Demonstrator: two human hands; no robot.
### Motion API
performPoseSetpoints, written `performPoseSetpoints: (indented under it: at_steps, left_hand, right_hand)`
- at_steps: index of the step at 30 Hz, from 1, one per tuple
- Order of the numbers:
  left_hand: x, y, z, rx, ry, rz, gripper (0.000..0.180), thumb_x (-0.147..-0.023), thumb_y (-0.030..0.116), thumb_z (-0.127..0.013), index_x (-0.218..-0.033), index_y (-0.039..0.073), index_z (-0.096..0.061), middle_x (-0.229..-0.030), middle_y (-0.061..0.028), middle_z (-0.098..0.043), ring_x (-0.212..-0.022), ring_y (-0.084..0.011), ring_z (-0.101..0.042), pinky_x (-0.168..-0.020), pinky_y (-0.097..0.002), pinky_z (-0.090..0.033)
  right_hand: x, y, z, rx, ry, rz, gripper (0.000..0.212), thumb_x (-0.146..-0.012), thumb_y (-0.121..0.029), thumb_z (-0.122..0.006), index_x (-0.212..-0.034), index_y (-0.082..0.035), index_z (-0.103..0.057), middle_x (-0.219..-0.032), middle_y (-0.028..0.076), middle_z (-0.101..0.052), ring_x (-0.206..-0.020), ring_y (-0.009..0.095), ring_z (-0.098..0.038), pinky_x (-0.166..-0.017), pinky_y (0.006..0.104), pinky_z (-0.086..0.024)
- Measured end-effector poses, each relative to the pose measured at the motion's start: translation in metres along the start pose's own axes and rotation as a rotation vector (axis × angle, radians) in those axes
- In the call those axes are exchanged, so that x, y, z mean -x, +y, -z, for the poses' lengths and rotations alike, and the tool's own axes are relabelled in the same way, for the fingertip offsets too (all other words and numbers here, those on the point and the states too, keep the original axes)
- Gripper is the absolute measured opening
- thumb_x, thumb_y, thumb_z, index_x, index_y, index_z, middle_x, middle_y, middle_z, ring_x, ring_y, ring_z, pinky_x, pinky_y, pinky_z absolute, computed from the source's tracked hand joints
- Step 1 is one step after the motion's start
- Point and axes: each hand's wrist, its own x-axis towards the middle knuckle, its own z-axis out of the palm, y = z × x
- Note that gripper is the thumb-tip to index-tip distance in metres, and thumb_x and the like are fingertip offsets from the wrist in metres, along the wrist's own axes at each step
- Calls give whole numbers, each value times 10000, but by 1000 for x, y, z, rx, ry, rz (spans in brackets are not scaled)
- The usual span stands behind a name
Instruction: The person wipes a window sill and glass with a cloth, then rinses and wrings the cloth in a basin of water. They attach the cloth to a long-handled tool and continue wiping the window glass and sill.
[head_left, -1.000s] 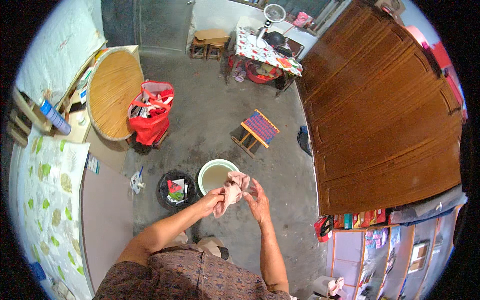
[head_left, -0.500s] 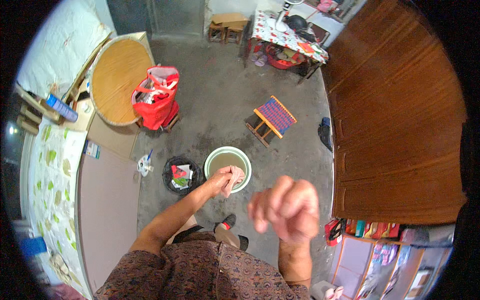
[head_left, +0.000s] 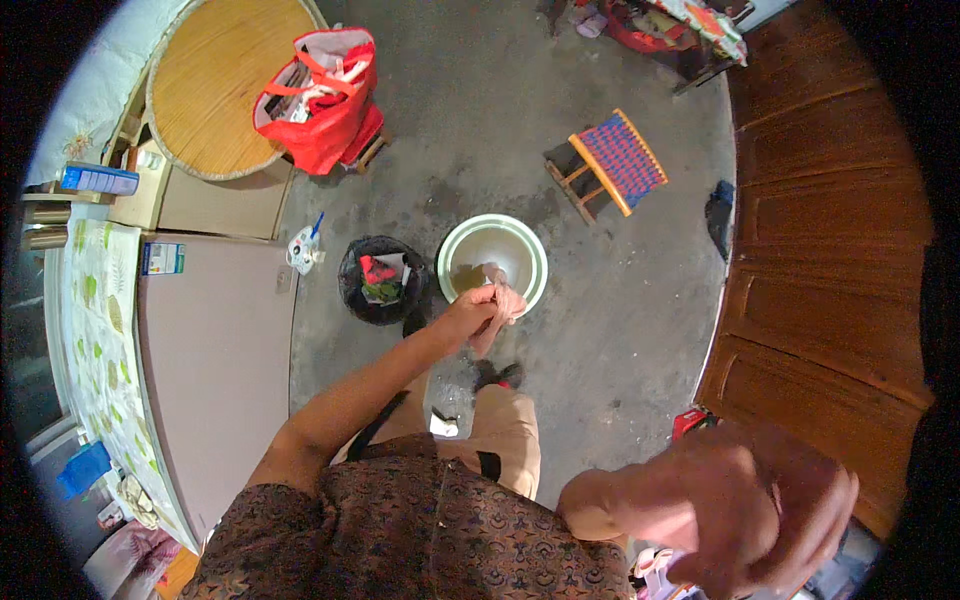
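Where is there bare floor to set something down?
Bare floor lies between the basin and the wardrobe, below the woven stool; another patch lies between the red bag and that stool. It is crowded left of the basin, by the black bin, and below, near the left hand and a dark shoe.

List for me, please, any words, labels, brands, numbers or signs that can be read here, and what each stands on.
Blue cylindrical can: markings too small to read.
Small white-and-blue package: print too small and blurred to read.
No other text can be made out.
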Motion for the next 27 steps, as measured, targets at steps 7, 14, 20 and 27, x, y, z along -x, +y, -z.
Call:
performPoseSetpoints:
  at_steps: [7,14,20,27]
  left_hand:
    - [-73,-66,33,-205,270,86,217,-868,75,-514,-1038,39,-642,-910,-27,-632,-807,-121,-586,-725,-263,-483]
    - [-144,-158,75,-411,508,129,242,-881,131,-556,-1088,38,-641,-852,-108,-668,-739,-157,-620,-684,-301,-505]
    - [-175,-241,106,-898,621,-23,205,-889,167,-545,-1042,80,-650,-808,-170,-667,-729,-315,-658,-676,-411,-517]
    - [-206,-276,151,-1222,536,77,164,-865,188,-569,-986,126,-659,-848,-200,-673,-797,-394,-658,-679,-478,-520]
  right_hand:
    - [29,0,93,-56,38,-38,305,-983,-353,-501,-803,-107,-509,-705,51,-520,-492,203,-526,-576,445,-439]
    - [69,2,200,-96,142,-111,320,-976,-375,-496,-801,-107,-512,-709,44,-514,-521,202,-525,-594,448,-445]
    - [105,14,268,-131,236,-136,334,-971,-394,-491,-799,-108,-515,-712,37,-509,-545,201,-524,-609,452,-450]
    - [142,44,325,-139,363,-156,351,-965,-415,-486,-797,-109,-519,-715,29,-504,-574,199,-524,-627,455,-456]
